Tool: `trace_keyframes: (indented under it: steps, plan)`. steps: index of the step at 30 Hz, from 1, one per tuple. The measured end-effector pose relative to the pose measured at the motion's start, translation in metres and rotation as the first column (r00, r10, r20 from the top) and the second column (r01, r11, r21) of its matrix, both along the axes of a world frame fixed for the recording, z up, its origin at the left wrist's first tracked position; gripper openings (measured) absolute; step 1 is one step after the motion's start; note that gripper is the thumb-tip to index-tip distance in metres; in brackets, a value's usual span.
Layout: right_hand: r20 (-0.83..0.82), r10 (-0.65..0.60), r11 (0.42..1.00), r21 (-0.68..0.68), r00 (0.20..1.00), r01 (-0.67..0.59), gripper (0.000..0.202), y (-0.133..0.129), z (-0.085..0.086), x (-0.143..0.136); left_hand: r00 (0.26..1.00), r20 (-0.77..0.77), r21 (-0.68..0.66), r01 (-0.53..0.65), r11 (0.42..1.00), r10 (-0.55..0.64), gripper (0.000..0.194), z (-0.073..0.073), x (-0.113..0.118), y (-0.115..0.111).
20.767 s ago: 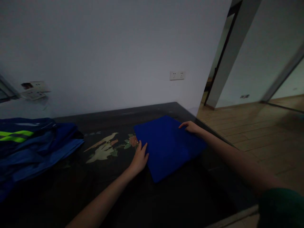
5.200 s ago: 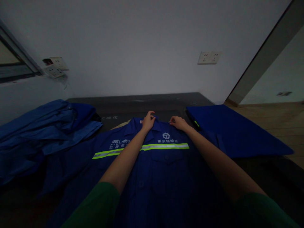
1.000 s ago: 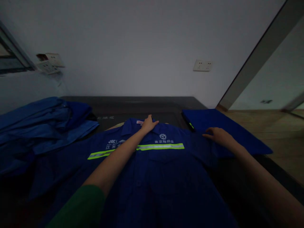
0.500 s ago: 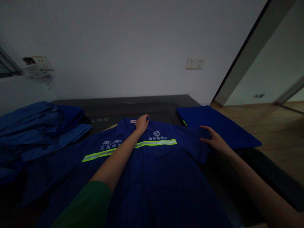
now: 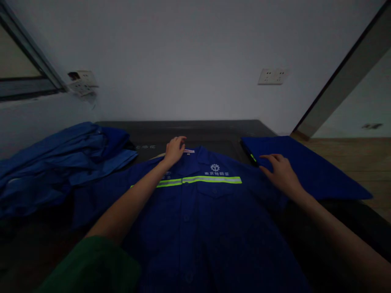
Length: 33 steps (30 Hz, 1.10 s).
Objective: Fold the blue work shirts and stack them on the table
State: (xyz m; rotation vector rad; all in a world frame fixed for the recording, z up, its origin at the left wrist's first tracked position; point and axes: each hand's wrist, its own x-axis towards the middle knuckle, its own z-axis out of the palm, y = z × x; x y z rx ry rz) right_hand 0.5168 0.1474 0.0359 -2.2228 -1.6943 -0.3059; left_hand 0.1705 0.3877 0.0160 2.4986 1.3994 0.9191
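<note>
A dark blue work shirt (image 5: pixel 214 211) lies spread front up, with a yellow-green and silver stripe across its chest and white printing above it. My left hand (image 5: pixel 175 150) is at the left side of the collar, its fingers bent and close together; whether cloth is between them is too dark to tell. Over the shirt's right shoulder and sleeve is my right hand (image 5: pixel 279 171), thumb and fingers apart, with nothing between them.
The shirt lies on a dark table (image 5: pixel 195 127) against a pale wall. Crumpled blue clothes (image 5: pixel 70 158) are heaped at the left. A folded blue garment (image 5: pixel 305 167) lies at the right. Wall sockets (image 5: pixel 272 76) are above the table.
The view has turned left. My left hand has shifted from the middle of the collar to its left side. My right hand has moved slightly up off the sleeve edge, fingers still apart.
</note>
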Motion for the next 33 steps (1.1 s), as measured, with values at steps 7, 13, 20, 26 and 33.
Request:
trace_keyframes:
  steps: [7, 13, 20, 26, 33]
  plan:
    - [-0.138, 0.142, 0.977, -0.141, 0.98, -0.161, 0.031, 0.099, -0.004, -0.059, 0.985, -0.16, -0.219, -0.105, 0.97, 0.071, 0.022, -0.006, -0.145, 0.02]
    - [-0.26, 0.041, 0.964, -0.245, 0.965, -0.107, 0.028, 0.162, -0.014, -0.094, 0.993, -0.116, -0.239, 0.006, 0.971, -0.035, 0.023, -0.02, -0.132, 0.026]
    - [-0.251, 0.011, 0.955, -0.284, 0.968, -0.085, 0.018, 0.176, -0.024, -0.112, 0.982, -0.162, -0.247, 0.053, 0.968, -0.095, 0.015, -0.019, -0.113, 0.038]
    - [-0.251, -0.009, 0.956, -0.286, 0.968, -0.065, 0.021, 0.177, -0.028, -0.112, 0.983, -0.182, -0.203, -0.064, 0.977, 0.026, 0.018, -0.022, -0.112, 0.041]
    - [-0.148, 0.022, 0.978, -0.201, 0.989, -0.052, 0.025, 0.184, -0.032, -0.119, 0.958, -0.242, -0.133, -0.187, 0.973, 0.151, 0.024, -0.032, -0.101, 0.044]
